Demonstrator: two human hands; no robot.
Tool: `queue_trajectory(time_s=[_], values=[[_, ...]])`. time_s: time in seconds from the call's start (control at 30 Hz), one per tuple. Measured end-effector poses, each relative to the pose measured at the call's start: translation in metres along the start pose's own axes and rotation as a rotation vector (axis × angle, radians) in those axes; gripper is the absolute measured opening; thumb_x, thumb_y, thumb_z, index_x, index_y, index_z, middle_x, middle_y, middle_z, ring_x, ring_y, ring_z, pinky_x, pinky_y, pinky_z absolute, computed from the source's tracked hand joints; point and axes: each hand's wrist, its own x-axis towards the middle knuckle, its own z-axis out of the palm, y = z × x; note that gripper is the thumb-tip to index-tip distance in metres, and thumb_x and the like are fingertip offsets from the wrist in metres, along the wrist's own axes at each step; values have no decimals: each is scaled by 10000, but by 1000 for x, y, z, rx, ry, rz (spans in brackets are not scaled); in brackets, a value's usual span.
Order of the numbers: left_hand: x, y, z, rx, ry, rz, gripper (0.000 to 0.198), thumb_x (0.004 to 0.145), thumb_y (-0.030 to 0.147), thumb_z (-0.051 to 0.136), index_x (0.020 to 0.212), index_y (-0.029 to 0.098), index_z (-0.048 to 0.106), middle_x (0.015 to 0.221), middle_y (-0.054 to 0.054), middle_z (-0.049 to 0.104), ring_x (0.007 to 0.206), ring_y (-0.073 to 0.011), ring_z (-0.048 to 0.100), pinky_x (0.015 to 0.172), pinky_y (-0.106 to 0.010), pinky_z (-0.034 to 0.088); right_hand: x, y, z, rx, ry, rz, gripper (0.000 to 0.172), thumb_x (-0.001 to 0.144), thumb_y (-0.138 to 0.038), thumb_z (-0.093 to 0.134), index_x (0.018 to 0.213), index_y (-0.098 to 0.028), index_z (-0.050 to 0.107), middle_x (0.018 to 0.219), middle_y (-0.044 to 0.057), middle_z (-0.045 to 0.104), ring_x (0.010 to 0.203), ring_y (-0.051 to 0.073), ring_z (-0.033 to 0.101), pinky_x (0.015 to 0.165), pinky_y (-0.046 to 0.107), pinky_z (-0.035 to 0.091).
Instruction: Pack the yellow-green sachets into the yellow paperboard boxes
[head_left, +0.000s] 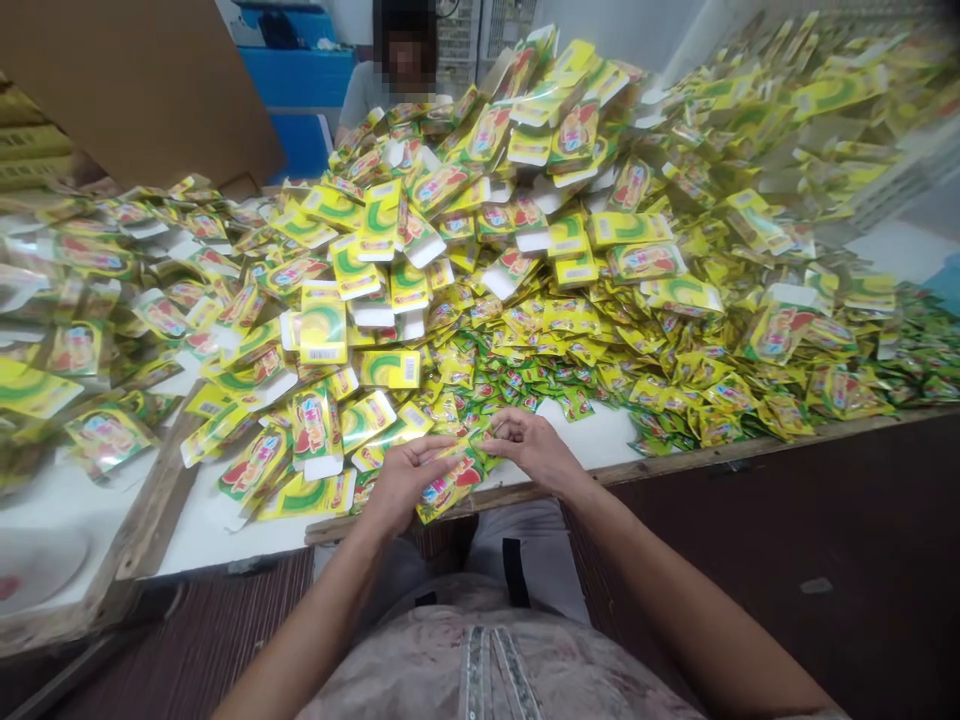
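My left hand [409,478] is closed around a small yellow-green printed carton [454,484], which slants over the table's front edge. At the carton's upper right end, my right hand [531,452] pinches a small green sachet [484,440], partly hidden by the fingers. Just beyond my hands lie loose green sachets [517,378], with a heap of yellow sachets [570,318] behind them. Several more yellow cartons [322,320], many with white flaps standing out, are piled left of and beyond my left hand.
A wooden rim [690,446] runs along the front of the white table [607,432]. Another wooden strip [154,495] divides it at left. Cartons are heaped high at the back, where a person [360,95] sits. A brown cardboard sheet [142,80] stands back left.
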Motion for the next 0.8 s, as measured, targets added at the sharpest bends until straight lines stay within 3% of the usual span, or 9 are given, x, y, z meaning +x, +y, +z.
queue_trajectory(time_s=[0.1,0.27,0.37,0.5,0.67,0.8], values=[[-1,0,1,-93,26,-16,415,496,304,838,851,131,712,743,-49,738,650,-158,662,643,-252,505,-5,4,8,36,162,-15,355,597,-463,740,705,-176,562,587,-38,524,562,117,479,540,240,368],[-3,3,2,-153,53,-30,384,500,283,838,832,131,719,752,-54,743,649,-144,659,640,-237,504,-12,9,13,-10,210,-66,311,638,-464,716,707,-183,602,649,-1,583,614,148,534,604,273,417],[-3,4,3,-181,54,-45,385,478,277,845,811,128,721,727,-52,740,623,-139,653,625,-232,501,-18,5,16,-27,158,-114,282,708,-480,652,719,-198,645,777,37,635,813,206,586,767,331,441],[-2,6,5,-181,52,-39,397,465,281,847,805,124,715,712,-54,735,610,-144,646,641,-251,503,-25,-2,27,-18,-27,-133,265,803,-449,567,811,-215,690,808,28,673,968,225,557,923,384,370],[-3,5,5,-68,-21,-12,496,551,362,802,982,146,682,836,-62,732,740,-178,656,709,-276,495,-20,0,34,32,68,-63,199,701,-375,675,761,-186,684,790,20,659,819,193,574,818,335,426],[-10,14,-4,289,-183,50,432,639,429,727,969,152,691,885,-46,720,828,-218,636,737,-286,478,-11,-1,37,0,106,-123,158,735,-330,616,752,-183,672,767,22,632,791,179,572,735,297,448]])
